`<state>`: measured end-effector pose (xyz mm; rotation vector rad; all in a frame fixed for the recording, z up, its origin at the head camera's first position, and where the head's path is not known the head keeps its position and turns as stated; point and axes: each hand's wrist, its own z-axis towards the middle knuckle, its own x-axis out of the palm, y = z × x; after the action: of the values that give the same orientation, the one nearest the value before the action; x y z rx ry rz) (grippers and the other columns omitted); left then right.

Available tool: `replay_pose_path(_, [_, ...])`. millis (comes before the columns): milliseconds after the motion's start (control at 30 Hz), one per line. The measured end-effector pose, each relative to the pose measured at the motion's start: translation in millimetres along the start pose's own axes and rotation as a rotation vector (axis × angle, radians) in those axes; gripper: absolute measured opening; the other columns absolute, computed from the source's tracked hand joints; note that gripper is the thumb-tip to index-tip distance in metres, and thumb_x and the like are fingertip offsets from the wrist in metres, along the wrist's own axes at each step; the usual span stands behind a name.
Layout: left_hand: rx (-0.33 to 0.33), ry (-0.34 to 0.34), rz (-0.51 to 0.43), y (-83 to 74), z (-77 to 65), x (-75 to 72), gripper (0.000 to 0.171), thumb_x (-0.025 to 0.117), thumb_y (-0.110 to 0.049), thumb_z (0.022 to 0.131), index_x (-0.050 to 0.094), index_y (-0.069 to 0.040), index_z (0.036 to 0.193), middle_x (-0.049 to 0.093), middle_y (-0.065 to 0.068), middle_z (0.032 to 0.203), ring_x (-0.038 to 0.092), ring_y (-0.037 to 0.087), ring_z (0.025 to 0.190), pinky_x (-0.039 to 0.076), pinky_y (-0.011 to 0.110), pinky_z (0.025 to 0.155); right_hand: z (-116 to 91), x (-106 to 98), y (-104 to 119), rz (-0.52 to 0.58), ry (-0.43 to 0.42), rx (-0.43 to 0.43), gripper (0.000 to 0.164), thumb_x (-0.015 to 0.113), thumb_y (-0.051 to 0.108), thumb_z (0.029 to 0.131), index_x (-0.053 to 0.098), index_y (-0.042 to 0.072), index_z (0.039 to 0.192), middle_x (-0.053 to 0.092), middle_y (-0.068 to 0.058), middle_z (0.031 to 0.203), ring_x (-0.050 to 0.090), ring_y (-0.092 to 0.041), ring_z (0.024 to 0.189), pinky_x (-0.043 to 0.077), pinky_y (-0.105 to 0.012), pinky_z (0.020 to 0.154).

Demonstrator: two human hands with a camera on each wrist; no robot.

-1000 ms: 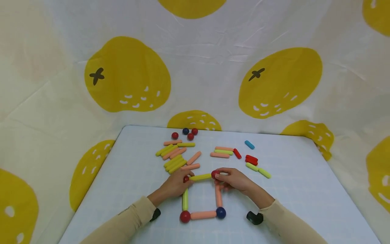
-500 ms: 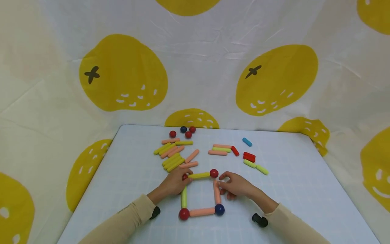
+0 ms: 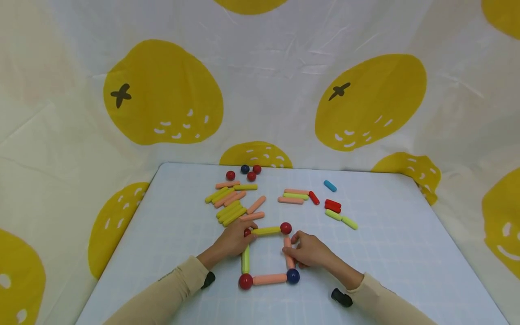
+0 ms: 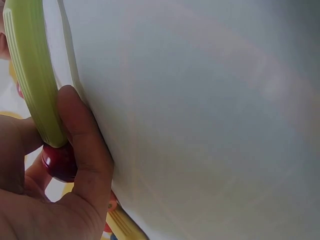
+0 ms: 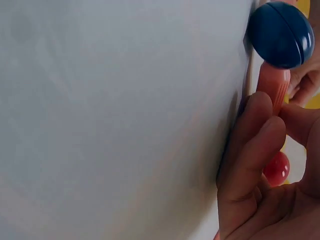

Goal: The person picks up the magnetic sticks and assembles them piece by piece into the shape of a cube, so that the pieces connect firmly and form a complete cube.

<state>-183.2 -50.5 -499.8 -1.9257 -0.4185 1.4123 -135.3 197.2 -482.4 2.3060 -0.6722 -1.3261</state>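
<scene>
Sticks and balls form a square on the table. With my left hand I grip its far-left red ball, between a light green stick and a yellow stick. My right hand pinches the peach stick on the right side between thumb and fingers. That stick's near end meets a dark blue ball; a small gap shows between its far end and the far-right red ball. Along the near side, another peach stick joins the blue ball to a red ball.
Loose yellow sticks and peach sticks lie beyond my left hand, with several balls behind them. Farther right are a peach and green group, short red sticks, green sticks and a blue stick.
My right hand has let go of the far-right red ball, moved nearer and taken hold of the right-side peach stick. The left hand keeps its grip on the far-left ball.
</scene>
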Motion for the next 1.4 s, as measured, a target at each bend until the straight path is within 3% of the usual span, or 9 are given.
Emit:
replay_pose_path(300, [0.001, 0.006, 0.042, -1.2, -0.6, -1.0, 0.025, 0.073, -0.022, 0.096, 0.071, -0.015, 0.12, 0.061, 0.001, 0.109, 0.051, 0.017, 0.094, 0.044, 0.03, 0.074, 0.0, 4.3, -0.4, 0.058, -0.014, -0.007, 0.034, 0.071, 0.04, 0.095, 0.062, 0.011, 0.108, 0.061, -0.004, 0.075, 0.056, -0.016, 0.058, 0.044, -0.026, 0.056])
replay_pose_path(633, [-0.005, -0.009, 0.025, -1.5, -0.6, 0.7, 0.025, 0.073, -0.02, 0.095, 0.072, -0.014, 0.119, 0.062, 0.0, 0.1, 0.052, 0.017, 0.085, 0.045, 0.028, 0.068, -6.0, 3.1, 0.5, 0.109, -0.023, -0.023, 0.026, 0.069, 0.036, 0.096, 0.062, 0.012, 0.102, 0.058, 0.0, 0.069, 0.052, -0.014, 0.056, 0.041, -0.024, 0.054])
replay_pose_path(967, [-0.018, 0.005, 0.041, -7.7, -0.3, -0.8, 0.023, 0.072, -0.021, 0.096, 0.072, -0.015, 0.118, 0.06, 0.001, 0.096, 0.052, 0.017, 0.083, 0.044, 0.028, 0.066, -5.0, -1.2, -1.5, 0.088, -0.022, -0.005, 0.026, 0.069, 0.038, 0.096, 0.063, 0.013, 0.101, 0.058, 0.0, 0.068, 0.052, -0.015, 0.056, 0.041, -0.024, 0.054])
replay_pose_path(1400, [0.007, 0.08, 0.06, -12.5, 11.9, -1.2, 0.026, 0.066, -0.02, 0.1, 0.066, -0.017, 0.126, 0.059, 0.004, 0.118, 0.052, 0.018, 0.101, 0.051, 0.033, 0.085, -2.0, -15.7, -18.1, 0.049, -0.053, 0.028, 0.026, 0.068, 0.04, 0.096, 0.063, 0.015, 0.102, 0.061, -0.002, 0.072, 0.056, -0.017, 0.06, 0.043, -0.025, 0.056])
